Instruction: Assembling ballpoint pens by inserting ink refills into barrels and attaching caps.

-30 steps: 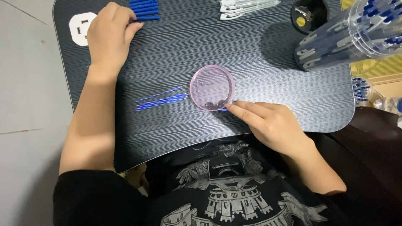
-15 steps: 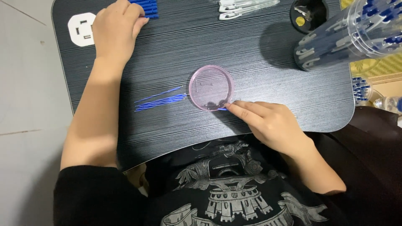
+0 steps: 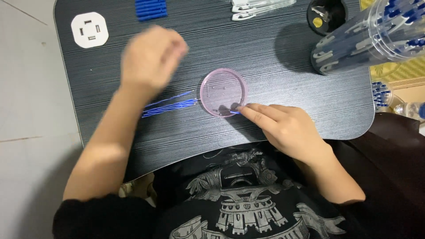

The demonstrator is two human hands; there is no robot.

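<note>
1. Left hand (image 3: 152,57), blurred, hovers upper left of centre over the dark table (image 3: 110,128) (grip impossible to tell).
2. Thin blue refills (image 3: 170,105) lie mid-frame.
3. Pink round lid (image 3: 223,92) sits centre.
4. Right hand (image 3: 287,126), fingers narrowed, pinches a blue piece at the lid's lower edge.

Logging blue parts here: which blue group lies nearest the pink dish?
The thin blue refills, lying loose just left of the pink dish. The blue stack sits at the table's far edge, well away from it.
</note>
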